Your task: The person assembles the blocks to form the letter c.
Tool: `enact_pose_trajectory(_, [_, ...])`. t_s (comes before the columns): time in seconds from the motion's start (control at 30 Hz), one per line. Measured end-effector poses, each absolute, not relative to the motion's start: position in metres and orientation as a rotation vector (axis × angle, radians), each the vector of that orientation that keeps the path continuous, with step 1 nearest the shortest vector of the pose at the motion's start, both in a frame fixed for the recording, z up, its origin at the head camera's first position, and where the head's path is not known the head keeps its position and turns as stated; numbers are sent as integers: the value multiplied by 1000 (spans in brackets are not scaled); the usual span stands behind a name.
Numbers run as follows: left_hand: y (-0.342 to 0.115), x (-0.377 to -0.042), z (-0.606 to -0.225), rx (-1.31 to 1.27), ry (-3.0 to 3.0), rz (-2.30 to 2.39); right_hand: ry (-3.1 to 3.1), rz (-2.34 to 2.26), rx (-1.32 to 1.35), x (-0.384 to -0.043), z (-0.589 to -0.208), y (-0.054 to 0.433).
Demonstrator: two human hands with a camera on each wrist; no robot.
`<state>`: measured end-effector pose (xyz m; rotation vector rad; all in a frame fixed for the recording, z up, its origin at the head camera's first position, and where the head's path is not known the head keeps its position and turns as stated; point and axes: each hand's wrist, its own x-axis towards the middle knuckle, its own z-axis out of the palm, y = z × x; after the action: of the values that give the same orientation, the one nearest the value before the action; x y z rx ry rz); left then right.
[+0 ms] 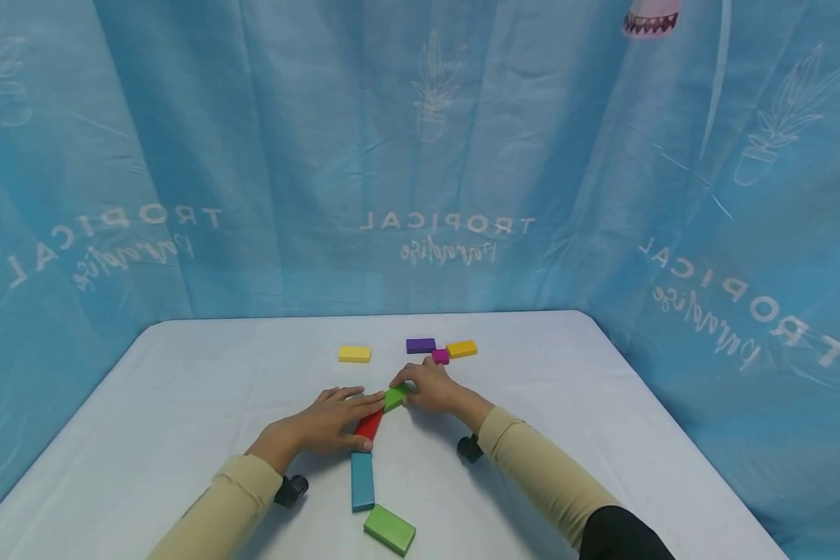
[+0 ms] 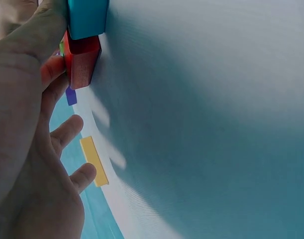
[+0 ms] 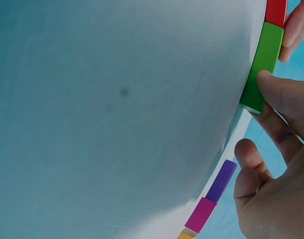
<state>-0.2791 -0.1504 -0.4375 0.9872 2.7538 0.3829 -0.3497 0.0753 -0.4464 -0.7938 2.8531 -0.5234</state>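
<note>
One outstretched left hand (image 1: pixel 330 421) touches red block (image 1: pixel 369 426); right hand (image 1: pixel 430 388) pinches green block (image 1: pixel 395 397), apparently aligning; gentle release likely needed next.

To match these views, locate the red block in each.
Head: red block, lower middle, partly under the left hand.
Left wrist: red block, upper left, below the teal block.
Right wrist: red block, top right, cut off.
Shared landmark: the left hand, close by.
</note>
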Motion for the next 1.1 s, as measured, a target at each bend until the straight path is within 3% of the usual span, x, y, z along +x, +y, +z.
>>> enact_pose_trajectory(0.7, [-150,-277,-437,983,2762,354,2831,-589,-823,-348,-443,77])
enact_pose_trajectory(1.1, [-151,-279,-438,1011,2751,350,2922,-771,-810,-368,-426,55])
